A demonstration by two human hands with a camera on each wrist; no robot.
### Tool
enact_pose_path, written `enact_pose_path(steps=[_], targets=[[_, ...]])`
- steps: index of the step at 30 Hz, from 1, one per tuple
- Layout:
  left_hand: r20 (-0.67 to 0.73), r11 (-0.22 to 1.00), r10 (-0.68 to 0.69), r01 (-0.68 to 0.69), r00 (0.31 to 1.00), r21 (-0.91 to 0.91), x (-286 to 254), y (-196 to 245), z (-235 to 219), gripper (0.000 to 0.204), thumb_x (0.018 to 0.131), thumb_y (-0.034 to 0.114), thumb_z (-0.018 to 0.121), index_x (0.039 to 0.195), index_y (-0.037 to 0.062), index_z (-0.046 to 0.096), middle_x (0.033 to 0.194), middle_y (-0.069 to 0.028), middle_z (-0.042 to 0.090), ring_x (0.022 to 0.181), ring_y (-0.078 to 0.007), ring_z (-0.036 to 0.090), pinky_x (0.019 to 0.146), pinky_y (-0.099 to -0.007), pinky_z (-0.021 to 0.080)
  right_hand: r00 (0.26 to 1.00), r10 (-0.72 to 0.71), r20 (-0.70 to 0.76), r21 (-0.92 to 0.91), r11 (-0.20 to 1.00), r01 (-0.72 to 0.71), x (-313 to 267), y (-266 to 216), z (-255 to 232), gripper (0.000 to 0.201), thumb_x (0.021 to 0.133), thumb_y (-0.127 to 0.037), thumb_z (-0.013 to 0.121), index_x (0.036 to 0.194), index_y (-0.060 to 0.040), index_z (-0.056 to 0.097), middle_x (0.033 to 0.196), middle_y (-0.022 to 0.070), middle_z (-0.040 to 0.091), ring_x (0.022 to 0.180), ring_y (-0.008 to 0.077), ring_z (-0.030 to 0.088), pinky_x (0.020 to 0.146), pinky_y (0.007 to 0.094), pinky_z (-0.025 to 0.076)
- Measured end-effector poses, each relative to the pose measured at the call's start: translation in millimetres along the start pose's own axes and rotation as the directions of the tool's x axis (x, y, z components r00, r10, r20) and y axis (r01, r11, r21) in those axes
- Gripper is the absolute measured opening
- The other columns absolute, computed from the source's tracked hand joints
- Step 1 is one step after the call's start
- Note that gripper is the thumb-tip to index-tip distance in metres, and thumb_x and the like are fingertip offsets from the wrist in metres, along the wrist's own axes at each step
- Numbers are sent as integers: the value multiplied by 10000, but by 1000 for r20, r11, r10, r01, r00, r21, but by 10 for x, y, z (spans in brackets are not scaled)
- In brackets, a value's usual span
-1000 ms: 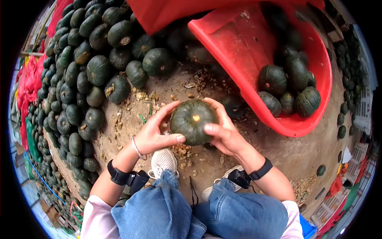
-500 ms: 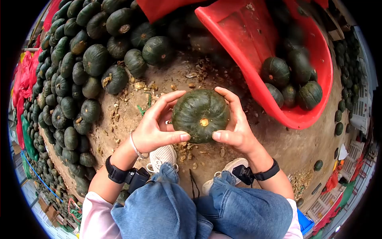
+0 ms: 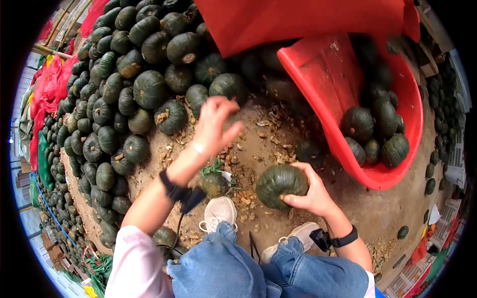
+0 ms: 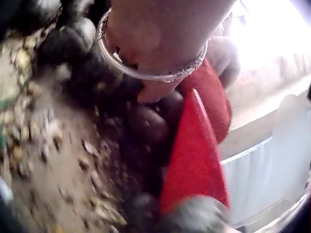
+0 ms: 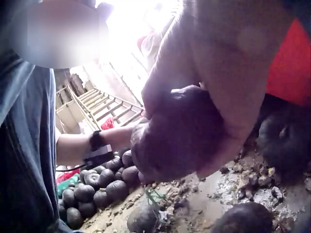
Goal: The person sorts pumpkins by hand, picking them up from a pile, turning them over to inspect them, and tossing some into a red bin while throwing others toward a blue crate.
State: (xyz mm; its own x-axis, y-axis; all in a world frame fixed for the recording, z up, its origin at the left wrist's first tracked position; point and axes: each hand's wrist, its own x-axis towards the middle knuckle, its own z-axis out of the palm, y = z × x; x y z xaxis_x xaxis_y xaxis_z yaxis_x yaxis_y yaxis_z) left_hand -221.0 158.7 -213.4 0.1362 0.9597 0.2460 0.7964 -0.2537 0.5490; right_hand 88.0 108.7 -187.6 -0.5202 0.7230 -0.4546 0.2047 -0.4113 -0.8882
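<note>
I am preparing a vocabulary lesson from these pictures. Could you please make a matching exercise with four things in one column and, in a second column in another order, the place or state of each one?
Things:
1. left hand
2. right hand
3. red tub
4. white shoe

Places or states:
A. tilted on its side, with several squashes inside
B. on the dirt floor, below the blue jeans
C. raised in the air, holding nothing, near the pile of squashes
D. gripping one dark green squash

Right pairs: 1-C, 2-D, 3-A, 4-B
</note>
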Motion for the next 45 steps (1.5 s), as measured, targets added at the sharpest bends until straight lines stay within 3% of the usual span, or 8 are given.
enact_pose_path(steps=[3, 10, 13, 19, 36, 39, 41, 45], targets=[[-104, 921, -8, 48, 995, 387, 523, -695, 346, 800, 687, 256, 801, 1336, 9, 403, 1274, -235, 448, 1192, -427, 428, 989, -455, 430, 1000, 13, -21, -184, 983, -17, -67, 47, 21, 735, 648, -150, 836, 1260, -44, 444, 1136, 72, 555, 1067, 152, 540, 949, 327, 449], [117, 927, -369, 355, 922, 121, 518, -277, 332, 799, 629, 321, 836, 1286, 66, 459, 1186, -231, 489, 1127, -383, 513, 959, -455, 460, 999, 17, -39, -258, 966, -27, -238, -32, 5, 757, 621, -171, 842, 1262, -47, 460, 1141, 99, 559, 1092, 196, 537, 957, 349, 437], [469, 105, -393, 546, 791, -831, 116, -57, 160, 691, 827, 403, 696, 1352, 39, 433, 1316, -178, 519, 1196, -297, 536, 1021, -442, 437, 996, 19, -82, -201, 979, -35, -265, 36, -90, 762, 629, -179, 846, 1265, -44, 449, 1122, 115, 588, 1076, 203, 566, 938, 350, 453], [650, -717, -172, 359, 740, -598, -388, 86, 28, 652, 911, 529, 511, 1370, 69, 457, 1352, -146, 524, 1220, -295, 531, 1070, -498, 393, 998, 22, -57, 264, 965, -6, -115, 6, -54, 777, 643, -185, 849, 1281, -27, 435, 1174, 80, 574, 1097, 182, 560, 978, 353, 452], [719, -447, 42, 657, 693, -607, -555, 616, -93, 704, 982, 432, 471, 1533, 206, 96, 1556, -118, 201, 1374, -362, 334, 985, -600, 446, 997, 50, 64, 846, 526, -81, 92, 147, 67, 835, 723, -556, 656, 1380, -88, 444, 1338, 132, 530, 1173, 305, 553, 1014, 560, 424], [777, -127, 49, 775, 628, -619, -631, 723, -201, 769, 978, 387, 506, 1539, 183, 21, 1554, -113, 197, 1398, -309, 286, 980, -539, 477, 991, -30, 130, 935, 337, -113, 114, 81, 115, 781, 783, -550, 639, 1353, -46, 462, 1301, 133, 566, 1159, 272, 567, 1020, 433, 449], [786, 25, 128, 791, 604, -612, -651, 728, -258, 778, 975, 353, 534, 1539, 157, 35, 1527, -126, 271, 1333, -305, 394, 994, -460, 480, 995, 34, -97, 552, 833, 25, 112, 622, 27, 555, 849, -386, 632, 1263, -31, 532, 1216, 117, 617, 1144, 217, 567, 995, 367, 456], [751, 569, 169, 559, 639, -603, -466, 310, -142, 759, 926, 336, 621, 1510, 92, 203, 1488, -167, 342, 1256, -313, 482, 1003, -445, 457, 999, 47, -22, 608, 794, -24, -15, 615, -25, 343, 900, -227, 601, 1167, -12, 592, 1114, 95, 646, 1069, 195, 582, 945, 330, 469]])
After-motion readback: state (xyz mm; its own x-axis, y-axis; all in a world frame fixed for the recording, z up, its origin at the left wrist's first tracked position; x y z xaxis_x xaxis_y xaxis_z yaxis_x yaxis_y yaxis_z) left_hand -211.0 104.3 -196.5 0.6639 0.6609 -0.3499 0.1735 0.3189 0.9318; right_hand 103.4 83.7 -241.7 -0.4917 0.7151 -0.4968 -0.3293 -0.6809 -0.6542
